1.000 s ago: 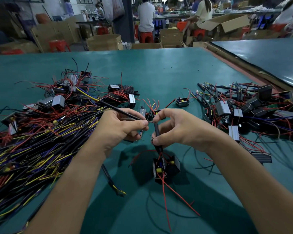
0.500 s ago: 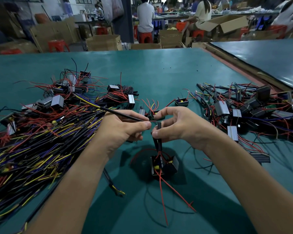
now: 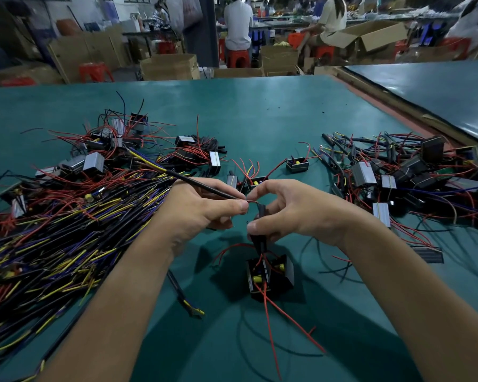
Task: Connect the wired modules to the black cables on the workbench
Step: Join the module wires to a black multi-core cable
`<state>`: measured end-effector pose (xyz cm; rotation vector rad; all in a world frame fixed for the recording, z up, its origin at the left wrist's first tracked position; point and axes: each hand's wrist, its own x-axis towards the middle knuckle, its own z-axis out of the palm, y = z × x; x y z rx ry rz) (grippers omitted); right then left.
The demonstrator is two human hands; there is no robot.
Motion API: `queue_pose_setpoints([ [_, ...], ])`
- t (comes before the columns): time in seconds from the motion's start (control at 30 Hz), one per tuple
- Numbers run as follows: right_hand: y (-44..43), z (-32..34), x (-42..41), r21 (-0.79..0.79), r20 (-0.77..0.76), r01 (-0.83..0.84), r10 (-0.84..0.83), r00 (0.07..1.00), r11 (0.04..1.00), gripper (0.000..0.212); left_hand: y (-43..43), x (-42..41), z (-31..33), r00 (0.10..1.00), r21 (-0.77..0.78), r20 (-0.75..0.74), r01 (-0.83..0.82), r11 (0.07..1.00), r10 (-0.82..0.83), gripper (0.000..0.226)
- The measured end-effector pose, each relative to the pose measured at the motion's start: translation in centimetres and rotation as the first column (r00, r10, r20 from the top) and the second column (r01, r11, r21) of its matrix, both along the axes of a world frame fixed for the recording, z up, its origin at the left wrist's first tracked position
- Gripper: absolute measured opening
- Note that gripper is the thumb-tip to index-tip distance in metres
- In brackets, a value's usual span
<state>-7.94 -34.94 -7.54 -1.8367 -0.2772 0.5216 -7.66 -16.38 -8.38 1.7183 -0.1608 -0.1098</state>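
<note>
My left hand [image 3: 202, 209] pinches the end of a black cable [image 3: 204, 186] that runs up-left into the cable pile. My right hand [image 3: 290, 213] pinches a short black sleeve [image 3: 260, 241] on the module's wires. Below it hangs a small black module [image 3: 269, 274] with yellow parts and red wires, close to the green workbench [image 3: 260, 119]. The cable tip and a bare red wire end meet between my two thumbs. A second black cable [image 3: 182, 296] with yellow tips lies under my left forearm.
A big pile of black, yellow and purple cables [image 3: 47, 244] fills the left side. Silver and black modules with red wires lie at back left [image 3: 94, 161] and in a heap at right [image 3: 398, 177]. People sit among cardboard boxes beyond the bench.
Both hands have risen slightly and drawn closer. The hanging module has lifted a little with them. The cable tip now touches the wire end at the sleeve.
</note>
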Motion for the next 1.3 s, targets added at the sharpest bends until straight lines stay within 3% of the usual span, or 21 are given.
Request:
queue_pose_setpoints([
  [0.23, -0.03, 0.11, -0.17, -0.074, 0.057, -0.052, 0.056, 0.997, 0.996, 0.051, 0.07, -0.2, 0.23, 0.999, 0.004, -0.028, 0.029, 1.0, -0.029, 0.01],
  [0.43, 0.08, -0.06, -0.1, -0.02, 0.053, -0.026, 0.027, 0.998, 0.999, 0.059, 0.05, -0.21, 0.24, 0.999, 0.012, -0.037, 0.031, 0.999, -0.031, 0.009],
  [1.3, -0.03, -0.17, 0.57, 0.029, 0.05, 0.119, -0.12, 0.991, 0.992, 0.033, 0.02, -0.37, 0.45, 0.996, 0.062, -0.089, 0.028, 0.998, -0.023, 0.014],
])
